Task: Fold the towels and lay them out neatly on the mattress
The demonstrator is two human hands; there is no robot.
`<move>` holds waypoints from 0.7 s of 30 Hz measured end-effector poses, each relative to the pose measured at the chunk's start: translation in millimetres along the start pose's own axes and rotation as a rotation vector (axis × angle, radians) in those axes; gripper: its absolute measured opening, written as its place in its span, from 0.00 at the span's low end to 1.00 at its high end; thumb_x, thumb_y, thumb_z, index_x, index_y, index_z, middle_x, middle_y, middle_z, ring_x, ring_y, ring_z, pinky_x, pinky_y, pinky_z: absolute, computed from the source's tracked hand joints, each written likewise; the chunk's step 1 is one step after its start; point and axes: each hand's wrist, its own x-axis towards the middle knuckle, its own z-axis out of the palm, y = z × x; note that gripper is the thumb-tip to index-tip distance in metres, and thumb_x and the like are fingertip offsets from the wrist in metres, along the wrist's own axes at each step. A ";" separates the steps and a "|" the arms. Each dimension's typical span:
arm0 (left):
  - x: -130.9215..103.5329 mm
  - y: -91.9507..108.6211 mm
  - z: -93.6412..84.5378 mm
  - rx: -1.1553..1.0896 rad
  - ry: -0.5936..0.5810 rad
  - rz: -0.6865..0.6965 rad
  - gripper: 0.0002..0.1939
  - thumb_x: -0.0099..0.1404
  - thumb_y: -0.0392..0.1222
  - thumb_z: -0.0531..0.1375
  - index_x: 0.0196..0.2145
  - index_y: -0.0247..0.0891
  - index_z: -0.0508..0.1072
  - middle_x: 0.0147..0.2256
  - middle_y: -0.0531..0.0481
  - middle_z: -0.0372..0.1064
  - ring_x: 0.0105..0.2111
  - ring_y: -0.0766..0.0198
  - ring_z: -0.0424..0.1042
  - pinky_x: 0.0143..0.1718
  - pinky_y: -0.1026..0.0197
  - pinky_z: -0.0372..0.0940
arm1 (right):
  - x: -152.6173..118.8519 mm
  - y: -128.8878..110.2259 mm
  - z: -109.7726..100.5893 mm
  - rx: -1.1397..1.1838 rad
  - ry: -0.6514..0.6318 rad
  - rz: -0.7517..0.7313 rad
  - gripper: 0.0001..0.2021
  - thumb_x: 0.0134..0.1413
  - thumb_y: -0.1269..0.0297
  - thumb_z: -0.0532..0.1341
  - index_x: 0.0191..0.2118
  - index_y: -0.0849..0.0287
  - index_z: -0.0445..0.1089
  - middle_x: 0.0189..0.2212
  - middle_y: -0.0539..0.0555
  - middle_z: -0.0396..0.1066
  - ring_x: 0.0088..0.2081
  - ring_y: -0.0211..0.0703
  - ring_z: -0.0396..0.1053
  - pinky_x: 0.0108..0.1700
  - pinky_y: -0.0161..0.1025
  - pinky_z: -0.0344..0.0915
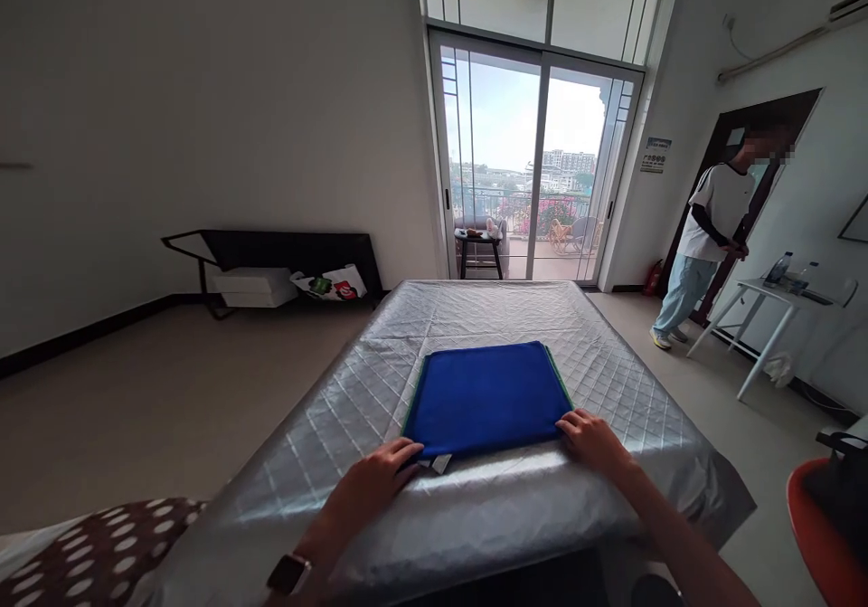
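Note:
A blue folded cloth [488, 399] with green edging lies flat on a silver quilted cover [353, 408]. From its near edge, close to the left corner, a small white tag [441, 464] sticks out. My left hand [390, 467] is closed on the near left corner, fingers on top and the thumb lower down. At the near right corner my right hand [589, 440] pinches the cloth between fingers and thumb. A watch [289, 574] sits on my left wrist.
Beyond the covered table stand glass sliding doors [539, 164] and a dark stool [478, 245]. A person [719, 218] stands at the right near a white table [790, 295] with bottles. An orange chair [810, 516] is at lower right. Polka-dot fabric [101, 548] lies at lower left.

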 end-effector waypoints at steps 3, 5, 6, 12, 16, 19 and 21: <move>0.6 9.8 -8.9 0.124 -0.037 0.023 0.17 0.70 0.38 0.50 0.50 0.43 0.75 0.48 0.47 0.76 0.43 0.57 0.78 0.44 0.56 0.73 | 4.3 -3.1 -3.9 -0.086 -0.033 -0.012 0.13 0.62 0.75 0.56 0.47 0.57 0.73 0.43 0.58 0.76 0.46 0.46 0.73 0.46 0.38 0.70; 0.8 14.1 -12.3 0.203 -0.041 0.040 0.17 0.70 0.35 0.51 0.48 0.42 0.76 0.45 0.46 0.77 0.42 0.57 0.78 0.43 0.57 0.72 | 7.2 -4.6 -6.6 -0.110 -0.047 -0.011 0.13 0.62 0.76 0.55 0.47 0.58 0.73 0.43 0.58 0.76 0.45 0.46 0.73 0.44 0.38 0.70; 1.1 15.2 -13.1 0.232 -0.040 0.047 0.16 0.70 0.34 0.51 0.46 0.41 0.77 0.44 0.46 0.77 0.42 0.57 0.78 0.42 0.57 0.72 | 8.5 -5.1 -7.6 -0.112 -0.048 -0.008 0.13 0.62 0.76 0.55 0.46 0.58 0.73 0.42 0.58 0.76 0.45 0.47 0.73 0.43 0.38 0.70; 4.2 5.3 -12.1 0.193 0.039 0.063 0.17 0.71 0.33 0.49 0.49 0.40 0.75 0.47 0.45 0.78 0.39 0.58 0.80 0.38 0.60 0.73 | 10.8 -4.4 -22.8 -0.035 0.000 -0.006 0.14 0.57 0.78 0.59 0.45 0.57 0.73 0.41 0.55 0.76 0.46 0.44 0.73 0.44 0.36 0.68; -3.0 -3.0 -18.2 0.056 0.201 0.097 0.17 0.72 0.38 0.50 0.53 0.46 0.72 0.49 0.50 0.77 0.40 0.61 0.80 0.34 0.65 0.73 | -0.8 -3.0 -52.3 0.006 0.087 -0.016 0.14 0.56 0.78 0.58 0.45 0.56 0.73 0.41 0.54 0.75 0.45 0.44 0.73 0.45 0.37 0.69; -18.1 0.5 -27.0 -0.040 0.242 0.200 0.19 0.72 0.37 0.48 0.53 0.50 0.72 0.48 0.53 0.77 0.38 0.67 0.79 0.31 0.71 0.71 | -20.8 -7.5 -65.4 0.024 0.122 -0.008 0.14 0.54 0.78 0.59 0.42 0.54 0.72 0.40 0.54 0.74 0.45 0.45 0.72 0.44 0.38 0.70; -29.9 5.7 -30.4 -0.131 0.217 0.278 0.20 0.72 0.36 0.47 0.51 0.50 0.74 0.46 0.54 0.77 0.38 0.69 0.79 0.35 0.73 0.71 | -37.7 -13.7 -61.3 0.044 0.113 0.010 0.14 0.52 0.80 0.58 0.40 0.55 0.72 0.40 0.54 0.74 0.44 0.45 0.72 0.43 0.38 0.71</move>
